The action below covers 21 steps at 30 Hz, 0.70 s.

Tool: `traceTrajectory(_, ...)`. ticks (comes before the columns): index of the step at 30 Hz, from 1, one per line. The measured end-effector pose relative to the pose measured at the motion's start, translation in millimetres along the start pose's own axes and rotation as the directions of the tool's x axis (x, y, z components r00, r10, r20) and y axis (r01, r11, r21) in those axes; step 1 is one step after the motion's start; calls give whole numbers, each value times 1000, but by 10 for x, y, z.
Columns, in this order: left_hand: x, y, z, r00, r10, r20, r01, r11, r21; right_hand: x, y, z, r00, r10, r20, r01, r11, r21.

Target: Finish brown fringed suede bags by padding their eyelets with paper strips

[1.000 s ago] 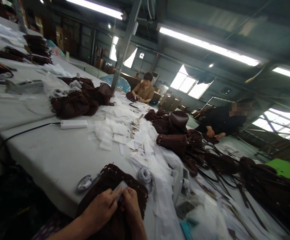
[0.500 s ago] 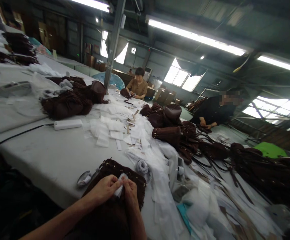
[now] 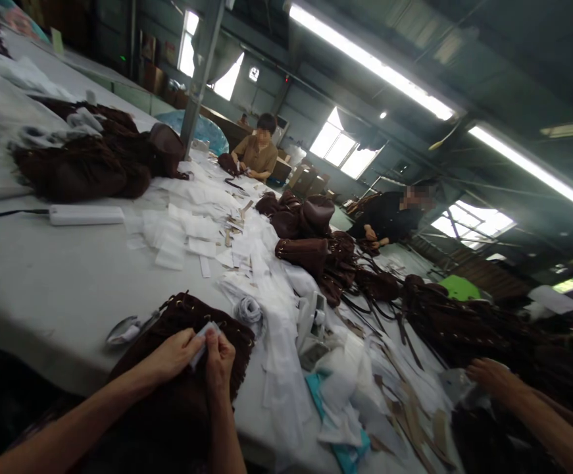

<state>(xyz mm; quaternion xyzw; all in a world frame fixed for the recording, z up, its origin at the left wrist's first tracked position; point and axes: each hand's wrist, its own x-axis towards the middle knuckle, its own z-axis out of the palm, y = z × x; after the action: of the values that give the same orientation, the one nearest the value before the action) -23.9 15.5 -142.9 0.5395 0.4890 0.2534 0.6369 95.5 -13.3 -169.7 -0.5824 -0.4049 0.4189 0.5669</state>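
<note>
A dark brown bag [image 3: 168, 319] with fringe and small metal eyelets lies at the near table edge, its lower part reaching toward me. Over its upper part, my left hand [image 3: 178, 354] and my right hand [image 3: 220, 359] meet. Both pinch a small white piece of paper or thin wrapping [image 3: 200, 349]; what may be inside it is hidden. To the left of the bag lies a loose clear-and-grey bundle [image 3: 124, 330]. A coil of grey cord or tape [image 3: 248, 309] rests just beyond its right corner.
White paper scraps [image 3: 170, 243] and a white device [image 3: 86, 214] with a black cable are on the table [image 3: 69, 283]. Brown bags [image 3: 300, 253] pile up beyond a tape dispenser [image 3: 310, 326]. At right is another person's hand [image 3: 488, 375]; two people work farther back.
The view has swung right, so the scene sits farther left. Another person's arm now shows at lower right. Both my hands keep their pinch on the white piece.
</note>
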Motion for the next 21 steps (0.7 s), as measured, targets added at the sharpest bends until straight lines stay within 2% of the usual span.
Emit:
traceTrajectory(3, -29, 50, -24, 966, -118, 231, 188, 932, -308, 20, -21, -4, 1000, 30, -5, -29, 999, 12)
traceTrajectory(4, -40, 63, -34, 951, -134, 278, 237, 895, -378, 35, -28, -6, 999, 42, -7, -42, 999, 17)
traceTrajectory(6, -56, 78, -58, 940, -154, 303, 284, 847, -450, 76, -42, -13, 997, 71, -2, -71, 997, 25)
traceTrajectory(14, -115, 126, -93, 958, -149, 246, 248, 863, -441, 242, -146, -44, 968, 245, 64, -246, 969, 10)
traceTrajectory(17, -127, 154, -51, 975, -126, 183, 179, 934, -309, 299, -146, -18, 955, 288, 74, -289, 957, 1)
traceTrajectory(21, -165, 196, -10, 996, -76, 44, 80, 993, -83, 377, -98, 18, 953, 302, 30, -302, 953, -2)
